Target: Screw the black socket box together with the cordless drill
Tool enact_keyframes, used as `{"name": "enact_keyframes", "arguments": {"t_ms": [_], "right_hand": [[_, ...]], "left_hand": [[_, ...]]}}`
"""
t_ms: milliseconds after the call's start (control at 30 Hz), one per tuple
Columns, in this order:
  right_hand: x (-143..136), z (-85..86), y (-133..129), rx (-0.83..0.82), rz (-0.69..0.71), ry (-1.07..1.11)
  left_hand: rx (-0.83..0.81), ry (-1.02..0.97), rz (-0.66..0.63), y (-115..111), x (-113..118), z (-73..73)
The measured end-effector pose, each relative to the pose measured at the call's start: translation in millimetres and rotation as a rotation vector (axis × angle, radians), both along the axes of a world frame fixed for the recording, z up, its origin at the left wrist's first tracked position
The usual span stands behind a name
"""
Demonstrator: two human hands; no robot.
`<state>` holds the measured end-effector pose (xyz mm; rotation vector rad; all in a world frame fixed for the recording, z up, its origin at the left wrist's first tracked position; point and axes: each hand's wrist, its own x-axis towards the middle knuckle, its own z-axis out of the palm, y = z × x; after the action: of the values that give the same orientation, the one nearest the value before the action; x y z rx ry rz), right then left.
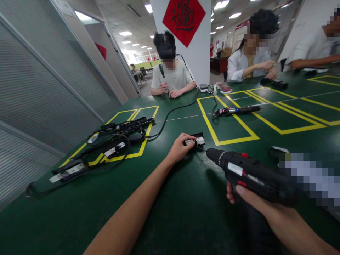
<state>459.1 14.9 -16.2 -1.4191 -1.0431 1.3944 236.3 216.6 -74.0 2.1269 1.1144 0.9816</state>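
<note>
My right hand (255, 198) is wrapped round the grip of a black cordless drill (247, 170) with red details. The drill lies almost level and points left, its thin bit (201, 148) reaching toward a small white part (199, 141). That part rests with a flat black piece (198, 135) on the green table. Closed over the white part's left end, my left hand (182, 147) presses it with thumb and fingers. Whether the bit's tip touches the part I cannot tell.
Black cabled devices (114, 145) lie at the left inside yellow tape. A pen-shaped electric tool (237, 110) lies beyond the drill. A small white box (204, 88) stands farther back. Across the green table (170, 198), a person (172, 71) holds a screwdriver; two others sit at the right.
</note>
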Motion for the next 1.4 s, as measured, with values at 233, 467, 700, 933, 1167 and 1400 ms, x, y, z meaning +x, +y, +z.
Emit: {"name": "enact_keyframes", "arguments": {"t_ms": [233,467,700,933,1167,1400], "right_hand": [[0.1,-5.0,0.7,-0.05,-0.041,0.102],[0.0,-1.3,-2.7,-0.155,-0.139,0.104],[-2.2,0.3,-3.3,-0.093,-0.137,0.106],[-0.6,-6.7,-4.6,-0.006,-0.14,0.031],[-3.0,-7.2,-4.6,0.015,-0.168,-0.004],[-2.5,-7.3,-5.3,-0.001,-0.153,0.008]], "left_hand": [[0.005,-0.001,-0.001,-0.6,-0.2,0.7],[-0.01,-0.012,-0.001,-0.3,-0.8,-0.1],[-0.015,-0.006,0.006,-0.8,-0.3,1.1],[-0.02,0.003,0.011,-2.5,1.1,3.8],[-0.01,0.01,0.011,-1.8,1.2,1.7],[-0.014,0.005,0.005,-1.2,0.7,1.5]]}}
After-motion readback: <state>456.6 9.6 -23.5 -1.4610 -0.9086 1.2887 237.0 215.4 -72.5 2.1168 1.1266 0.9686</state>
